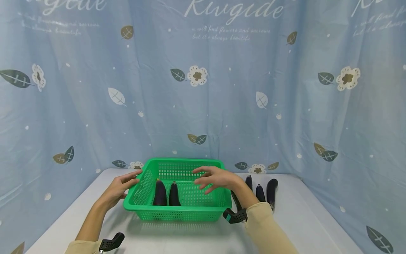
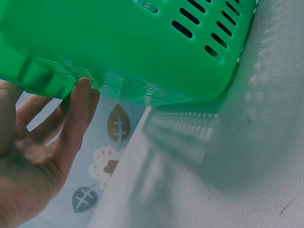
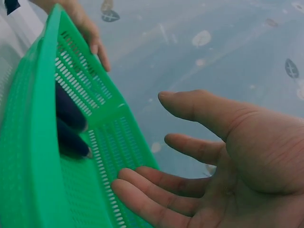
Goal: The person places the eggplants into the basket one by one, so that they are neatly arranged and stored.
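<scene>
A green perforated plastic basket point(image 1: 182, 213) stands on a white table, with two dark purple eggplants inside its left half: a thicker one point(image 1: 160, 194) and a slimmer one point(image 1: 174, 194). At the basket's left rim is my left hand point(image 1: 115, 190); its fairly straight fingertips touch the rim. In the left wrist view, one of its fingers point(image 2: 76, 111) meets the outer wall under the rim, and other fingertips are hidden behind the rim. Over the basket's right half hovers my right hand point(image 1: 215, 179), fingers spread and loosely bent, holding nothing.
Right of the basket, several more eggplants point(image 1: 271, 190) lie on the white table point(image 1: 304, 218), one partly hidden by the right forearm. A blue patterned curtain point(image 1: 222, 106) hangs behind and along both sides. Each wrist wears a small black device point(image 1: 236, 216).
</scene>
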Motion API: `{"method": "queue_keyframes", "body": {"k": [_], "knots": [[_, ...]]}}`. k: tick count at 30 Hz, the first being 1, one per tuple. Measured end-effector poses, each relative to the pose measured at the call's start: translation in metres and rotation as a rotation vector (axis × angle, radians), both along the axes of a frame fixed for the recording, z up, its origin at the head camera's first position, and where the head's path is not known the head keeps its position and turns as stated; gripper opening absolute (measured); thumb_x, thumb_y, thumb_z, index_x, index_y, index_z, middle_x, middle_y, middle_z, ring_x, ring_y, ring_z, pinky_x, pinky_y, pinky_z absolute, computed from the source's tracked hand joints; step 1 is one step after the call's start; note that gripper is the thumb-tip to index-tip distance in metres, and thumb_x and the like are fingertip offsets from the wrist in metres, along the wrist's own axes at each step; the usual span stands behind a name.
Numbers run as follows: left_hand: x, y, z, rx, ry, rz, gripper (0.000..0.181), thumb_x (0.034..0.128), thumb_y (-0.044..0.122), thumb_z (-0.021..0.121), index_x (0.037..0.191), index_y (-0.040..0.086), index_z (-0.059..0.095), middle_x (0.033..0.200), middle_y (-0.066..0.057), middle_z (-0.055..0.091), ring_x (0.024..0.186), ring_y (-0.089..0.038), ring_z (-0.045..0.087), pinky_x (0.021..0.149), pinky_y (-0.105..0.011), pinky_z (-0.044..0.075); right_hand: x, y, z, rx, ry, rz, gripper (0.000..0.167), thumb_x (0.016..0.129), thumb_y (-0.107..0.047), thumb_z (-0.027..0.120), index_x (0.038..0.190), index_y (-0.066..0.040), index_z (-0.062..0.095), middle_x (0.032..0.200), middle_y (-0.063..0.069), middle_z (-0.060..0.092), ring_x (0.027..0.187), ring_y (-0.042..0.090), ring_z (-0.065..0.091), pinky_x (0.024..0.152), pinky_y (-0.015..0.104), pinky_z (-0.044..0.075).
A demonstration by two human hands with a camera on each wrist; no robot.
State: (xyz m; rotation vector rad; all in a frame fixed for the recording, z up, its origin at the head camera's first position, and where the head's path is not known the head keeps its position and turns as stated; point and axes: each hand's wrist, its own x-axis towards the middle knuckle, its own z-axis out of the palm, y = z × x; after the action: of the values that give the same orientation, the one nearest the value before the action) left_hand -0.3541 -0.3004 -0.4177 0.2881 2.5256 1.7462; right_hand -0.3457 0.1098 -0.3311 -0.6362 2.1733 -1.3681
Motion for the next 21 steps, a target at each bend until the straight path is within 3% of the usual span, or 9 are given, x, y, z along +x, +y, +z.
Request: {"method": "queue_keyframes", "body": {"k": [10, 17, 21], "knots": [[-0.001, -0.003, 0.000, -0.012, 0.018, -0.014, 0.062, 0.1002, 0.041, 0.054, 0.154, 0.019, 0.034, 0.163, -0.022, 0.015, 0.146, -0.050, 0.019, 0.096, -0.058, 0.048, -0.001, 0.033, 0.007, -0.027, 0.034, 0.002, 0.058, 0.097, -0.031, 0.063, 0.149, -0.019, 0.040, 0.144, 0.018, 0.049, 0.113, 0.028, 0.064, 0.094, 0.050, 0.053], [-0.001, -0.003, 0.001, -0.009, 0.019, -0.013, 0.062, 0.1000, 0.040, 0.055, 0.154, 0.017, 0.034, 0.162, -0.024, 0.016, 0.146, -0.049, 0.020, 0.094, -0.056, 0.050, 0.000, 0.060, 0.004, -0.050, 0.047, -0.045, 0.058, 0.098, -0.030, 0.062, 0.150, -0.020, 0.039, 0.147, 0.018, 0.045, 0.110, 0.025, 0.065, 0.092, 0.045, 0.055], [-0.001, -0.001, 0.000, -0.005, 0.018, -0.015, 0.063, 0.0999, 0.040, 0.055, 0.154, 0.016, 0.034, 0.162, -0.024, 0.017, 0.146, -0.049, 0.020, 0.094, -0.058, 0.049, 0.002, 0.075, 0.002, -0.067, 0.059, -0.073, 0.058, 0.099, -0.030, 0.060, 0.151, -0.018, 0.038, 0.150, 0.021, 0.040, 0.113, 0.031, 0.063, 0.091, 0.044, 0.055]]}}
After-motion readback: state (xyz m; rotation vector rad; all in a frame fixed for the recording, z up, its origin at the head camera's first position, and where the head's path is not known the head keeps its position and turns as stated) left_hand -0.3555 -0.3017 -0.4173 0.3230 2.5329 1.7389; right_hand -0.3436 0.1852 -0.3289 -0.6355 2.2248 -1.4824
